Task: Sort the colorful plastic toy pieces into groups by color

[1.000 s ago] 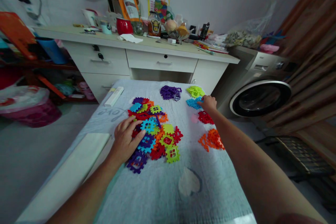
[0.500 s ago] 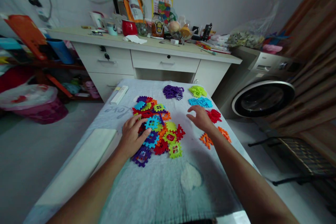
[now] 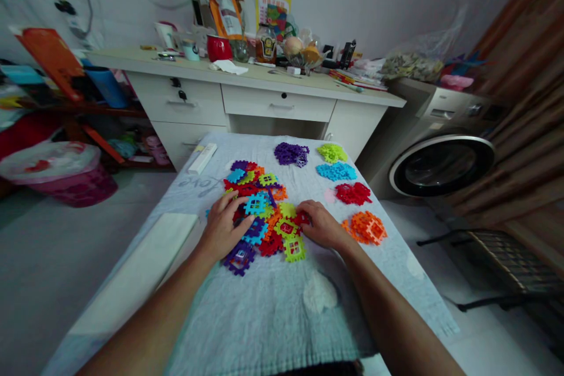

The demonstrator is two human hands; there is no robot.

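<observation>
A mixed pile of square, notched plastic building blocks in purple, red, blue, green and orange lies on the cloth-covered table. My left hand rests at the pile's left side, fingers and thumb apart beside a blue block. At the right edge, my right hand has its fingers and thumb around a red block, partly hidden by them. Single-colour heaps stand further right and back: purple, green, blue, red and orange.
A long white board lies along the table's left side, with a narrow white box beyond it. Behind stands a white desk with jars and papers on it. A washing machine and a chair are to the right.
My right hand has moved left and toward me, from beside the red heap to the mixed pile, and closed around a red block. My left hand has stayed nearly in place.
</observation>
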